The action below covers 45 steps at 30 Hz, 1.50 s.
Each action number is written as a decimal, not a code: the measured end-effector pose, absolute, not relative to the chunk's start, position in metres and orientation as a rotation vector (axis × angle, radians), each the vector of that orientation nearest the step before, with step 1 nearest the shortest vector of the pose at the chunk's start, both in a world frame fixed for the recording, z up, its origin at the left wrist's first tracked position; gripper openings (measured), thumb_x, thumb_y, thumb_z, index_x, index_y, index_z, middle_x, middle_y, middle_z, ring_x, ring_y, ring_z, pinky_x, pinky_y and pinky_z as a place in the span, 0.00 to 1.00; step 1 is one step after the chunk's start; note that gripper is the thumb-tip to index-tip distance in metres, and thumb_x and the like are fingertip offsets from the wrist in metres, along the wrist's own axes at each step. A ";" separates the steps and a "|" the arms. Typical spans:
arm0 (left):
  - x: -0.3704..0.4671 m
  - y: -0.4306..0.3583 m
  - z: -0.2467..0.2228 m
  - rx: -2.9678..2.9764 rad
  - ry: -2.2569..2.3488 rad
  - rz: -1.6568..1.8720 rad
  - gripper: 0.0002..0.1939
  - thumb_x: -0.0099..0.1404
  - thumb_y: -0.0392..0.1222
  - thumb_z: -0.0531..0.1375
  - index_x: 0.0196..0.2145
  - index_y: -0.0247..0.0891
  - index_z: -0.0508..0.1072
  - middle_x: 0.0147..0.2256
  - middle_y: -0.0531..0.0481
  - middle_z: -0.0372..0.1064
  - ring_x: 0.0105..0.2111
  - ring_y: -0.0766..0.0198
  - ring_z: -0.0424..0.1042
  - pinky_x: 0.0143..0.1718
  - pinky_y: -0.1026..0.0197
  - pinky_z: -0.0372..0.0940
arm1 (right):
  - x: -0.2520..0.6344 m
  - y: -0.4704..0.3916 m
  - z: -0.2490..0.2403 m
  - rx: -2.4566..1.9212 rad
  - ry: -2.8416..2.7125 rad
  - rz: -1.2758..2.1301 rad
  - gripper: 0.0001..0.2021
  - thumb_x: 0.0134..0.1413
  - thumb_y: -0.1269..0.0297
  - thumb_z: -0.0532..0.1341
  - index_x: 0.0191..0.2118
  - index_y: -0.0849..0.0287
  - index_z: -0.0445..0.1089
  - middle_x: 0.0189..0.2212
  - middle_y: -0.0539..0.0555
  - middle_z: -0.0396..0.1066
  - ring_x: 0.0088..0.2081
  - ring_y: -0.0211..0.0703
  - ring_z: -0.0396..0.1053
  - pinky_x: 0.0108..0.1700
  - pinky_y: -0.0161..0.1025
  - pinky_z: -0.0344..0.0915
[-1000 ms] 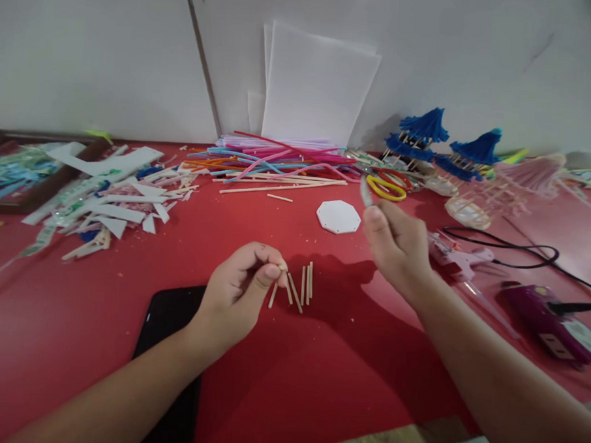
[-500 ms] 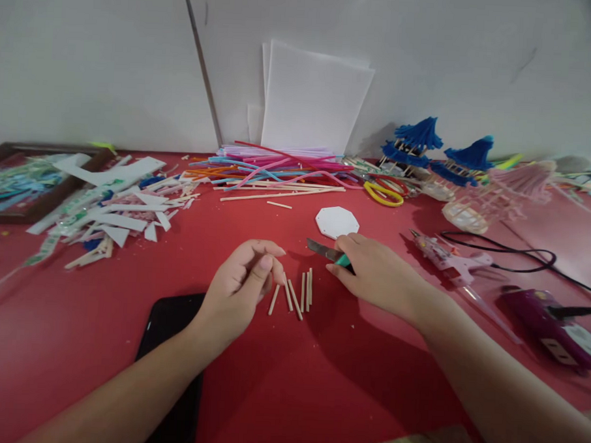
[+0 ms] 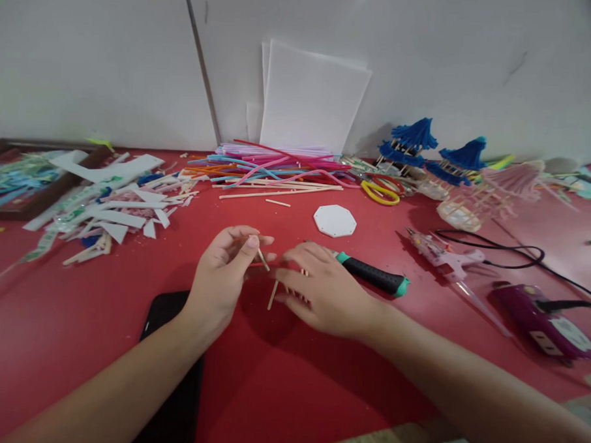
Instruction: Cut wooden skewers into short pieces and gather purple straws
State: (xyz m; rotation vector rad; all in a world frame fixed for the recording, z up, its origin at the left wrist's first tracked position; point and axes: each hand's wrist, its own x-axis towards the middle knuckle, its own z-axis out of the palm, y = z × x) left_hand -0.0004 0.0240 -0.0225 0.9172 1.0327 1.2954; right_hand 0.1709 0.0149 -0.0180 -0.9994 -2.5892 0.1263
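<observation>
Step in hand, as I read it: handling short sticks. Your left hand point(image 3: 222, 270) pinches one stick point(image 3: 265, 262). Your right hand point(image 3: 329, 289), fingers spread, is over others: one loose stick point(image 3: 272, 297) plain at its 9 o'clock, the rest too covered to count. Next move, I'd judge, wants light fingertips. One knife point(image 3: 375, 275), 2 o'clock; one octagon point(image 3: 335, 221), 12.

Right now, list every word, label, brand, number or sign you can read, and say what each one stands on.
No text is readable.
Clear plastic strip, at the left: green print, too small and blurred to read.
Purple power box, at the right: a pale patch on top; any lettering there is too blurred to make out.
</observation>
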 end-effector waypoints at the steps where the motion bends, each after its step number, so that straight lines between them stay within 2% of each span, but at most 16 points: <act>1: -0.001 0.024 -0.023 0.911 1.040 1.311 0.08 0.58 0.41 0.62 0.35 0.39 0.68 0.33 0.54 0.70 0.27 0.69 0.71 0.30 0.66 0.68 | 0.168 0.014 -0.020 -0.955 -2.632 0.100 0.10 0.56 0.64 0.57 0.42 0.56 0.70 0.43 0.56 0.66 0.47 0.48 0.59 0.49 0.47 0.56; 3: -0.002 0.025 -0.023 0.886 1.049 1.340 0.08 0.57 0.40 0.62 0.35 0.39 0.69 0.32 0.55 0.68 0.26 0.71 0.70 0.28 0.69 0.66 | 0.165 0.015 -0.025 -0.891 -2.678 0.062 0.06 0.56 0.67 0.57 0.37 0.55 0.71 0.44 0.54 0.66 0.49 0.48 0.57 0.51 0.48 0.54; 6: -0.002 0.027 -0.023 0.835 1.035 1.346 0.07 0.57 0.40 0.63 0.33 0.39 0.69 0.30 0.56 0.66 0.25 0.72 0.70 0.27 0.69 0.66 | 0.165 0.017 -0.031 -0.836 -2.686 0.075 0.07 0.57 0.70 0.55 0.32 0.58 0.70 0.41 0.55 0.67 0.50 0.46 0.57 0.51 0.43 0.55; 10: -0.002 0.028 -0.025 0.829 1.063 1.302 0.08 0.56 0.41 0.63 0.32 0.40 0.67 0.29 0.57 0.66 0.27 0.70 0.70 0.29 0.67 0.67 | 0.166 0.020 -0.033 -0.771 -2.674 0.152 0.10 0.60 0.72 0.51 0.34 0.63 0.68 0.36 0.57 0.68 0.42 0.44 0.60 0.47 0.41 0.58; 14: -0.002 0.026 -0.025 1.048 1.199 1.269 0.11 0.56 0.44 0.62 0.36 0.40 0.67 0.31 0.53 0.70 0.32 0.67 0.71 0.31 0.66 0.67 | 0.172 0.020 -0.029 -0.783 -2.531 0.289 0.11 0.60 0.74 0.48 0.37 0.64 0.68 0.33 0.56 0.69 0.36 0.40 0.62 0.41 0.37 0.61; 17: -0.003 0.022 -0.026 1.318 1.306 1.175 0.10 0.56 0.44 0.62 0.36 0.39 0.68 0.33 0.50 0.72 0.34 0.64 0.72 0.33 0.64 0.66 | 0.176 0.020 -0.025 -0.910 -2.381 0.441 0.08 0.57 0.73 0.53 0.37 0.62 0.69 0.32 0.54 0.69 0.34 0.37 0.64 0.37 0.34 0.62; 21: -0.003 0.017 -0.027 1.511 1.285 1.014 0.06 0.58 0.41 0.60 0.35 0.40 0.70 0.34 0.50 0.73 0.36 0.63 0.73 0.37 0.63 0.67 | 0.174 0.020 -0.023 -1.148 -2.136 0.653 0.05 0.48 0.76 0.59 0.30 0.59 0.70 0.25 0.49 0.69 0.27 0.33 0.65 0.31 0.31 0.61; 27: -0.002 0.014 -0.024 1.660 1.332 0.994 0.02 0.57 0.38 0.60 0.31 0.42 0.72 0.32 0.52 0.73 0.34 0.65 0.72 0.32 0.66 0.66 | 0.167 0.019 -0.020 -1.305 -2.033 0.824 0.04 0.48 0.74 0.62 0.29 0.59 0.72 0.23 0.47 0.70 0.25 0.32 0.66 0.30 0.31 0.59; 34: -0.001 0.011 -0.019 1.766 1.371 1.038 0.01 0.57 0.38 0.60 0.29 0.42 0.72 0.30 0.52 0.72 0.31 0.63 0.71 0.27 0.66 0.63 | 0.163 0.021 -0.023 -1.259 -2.152 0.690 0.06 0.52 0.67 0.62 0.26 0.59 0.72 0.21 0.47 0.69 0.24 0.32 0.64 0.29 0.31 0.56; 38: -0.001 0.010 -0.021 1.708 1.333 1.059 0.02 0.57 0.37 0.60 0.29 0.42 0.73 0.30 0.51 0.72 0.31 0.62 0.71 0.27 0.65 0.63 | 0.163 0.024 -0.030 -1.201 -2.217 0.556 0.07 0.54 0.68 0.60 0.26 0.59 0.72 0.20 0.47 0.68 0.23 0.31 0.62 0.30 0.31 0.56; 43: -0.003 0.010 -0.023 1.612 1.325 1.042 0.10 0.57 0.37 0.59 0.39 0.43 0.70 0.31 0.51 0.71 0.35 0.61 0.71 0.34 0.61 0.67 | 0.164 0.025 -0.036 -1.130 -2.256 0.417 0.08 0.53 0.70 0.59 0.24 0.59 0.71 0.20 0.47 0.67 0.25 0.32 0.62 0.30 0.31 0.55; 45: -0.002 0.010 -0.023 1.618 1.328 1.028 0.10 0.57 0.37 0.59 0.39 0.43 0.70 0.32 0.50 0.71 0.35 0.61 0.71 0.35 0.61 0.67 | 0.163 0.025 -0.037 -1.125 -2.252 0.402 0.08 0.52 0.71 0.60 0.25 0.60 0.71 0.20 0.47 0.67 0.24 0.32 0.62 0.30 0.30 0.54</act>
